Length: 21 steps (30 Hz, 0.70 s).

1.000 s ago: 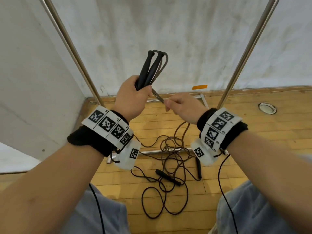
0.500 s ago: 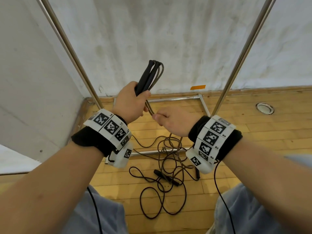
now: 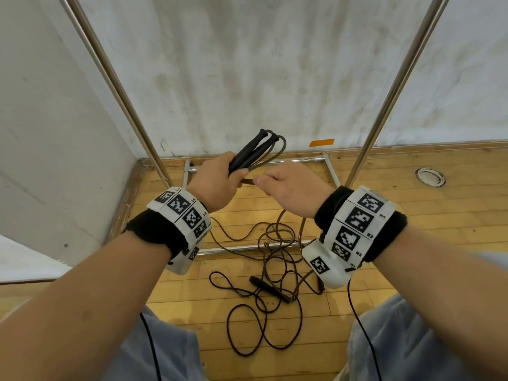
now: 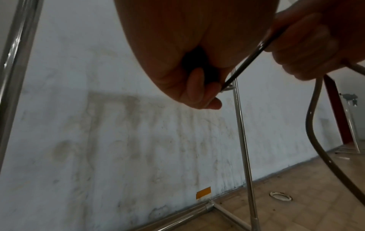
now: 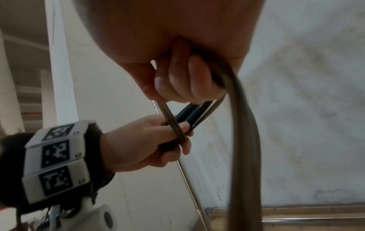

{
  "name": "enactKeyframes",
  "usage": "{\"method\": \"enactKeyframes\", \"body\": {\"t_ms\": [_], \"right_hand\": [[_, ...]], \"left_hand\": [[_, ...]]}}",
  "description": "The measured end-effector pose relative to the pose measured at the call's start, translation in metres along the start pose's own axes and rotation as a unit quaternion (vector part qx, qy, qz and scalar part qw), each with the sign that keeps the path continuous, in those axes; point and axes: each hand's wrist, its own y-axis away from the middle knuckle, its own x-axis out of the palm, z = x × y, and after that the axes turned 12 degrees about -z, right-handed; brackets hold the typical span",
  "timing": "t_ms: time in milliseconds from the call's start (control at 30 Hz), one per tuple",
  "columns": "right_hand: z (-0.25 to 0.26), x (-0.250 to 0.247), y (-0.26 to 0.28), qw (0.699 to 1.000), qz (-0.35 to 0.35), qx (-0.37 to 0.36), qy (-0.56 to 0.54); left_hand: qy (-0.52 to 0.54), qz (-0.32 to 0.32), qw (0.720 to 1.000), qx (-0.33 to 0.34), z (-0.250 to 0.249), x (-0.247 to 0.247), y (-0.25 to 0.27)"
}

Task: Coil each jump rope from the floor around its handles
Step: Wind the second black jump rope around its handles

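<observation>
Steel rack poles flank tangled floor ropes.

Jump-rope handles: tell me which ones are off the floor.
The pair of black handles gripped together in the left hand, tilted up toward the wall. Another black handle lies on the wooden floor amid tangled cord.

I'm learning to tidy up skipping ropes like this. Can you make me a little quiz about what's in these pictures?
1. True or false: the left hand grips two black handles together.
2. What does the right hand hold? A) a ball B) the brown rope C) nothing
3. Fill in: another black handle lies on the wooden ____ amid loose loops of rope.

Key: 1 true. 2 B. 3 floor.
</observation>
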Motion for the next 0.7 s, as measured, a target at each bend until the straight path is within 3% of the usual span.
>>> {"method": "enactKeyframes", "body": {"t_ms": [100, 200, 400, 567, 700], "right_hand": [[-0.003, -0.005, -0.001, 0.998, -0.024, 0.034, -0.037], [-0.004, -0.004, 0.000, 0.995, -0.009, 0.071, -0.062], [-0.009, -0.008, -0.007, 0.984, -0.044, 0.137, -0.101], [-0.009, -0.005, -0.005, 0.982, -0.024, 0.138, -0.125], [-0.002, 0.000, 0.001, 0.980, 0.015, 0.115, -0.159]], "left_hand": [[0.008, -0.003, 1.000, 0.008, 0.000, 0.000, 0.001], [-0.053, 0.001, 0.999, 0.009, -0.002, 0.003, 0.004], [-0.124, 0.082, 0.988, 0.029, -0.010, 0.009, 0.014], [-0.095, 0.136, 0.983, 0.076, -0.017, 0.008, 0.017], [-0.153, 0.108, 0.975, 0.118, -0.021, 0.019, 0.020]]}}
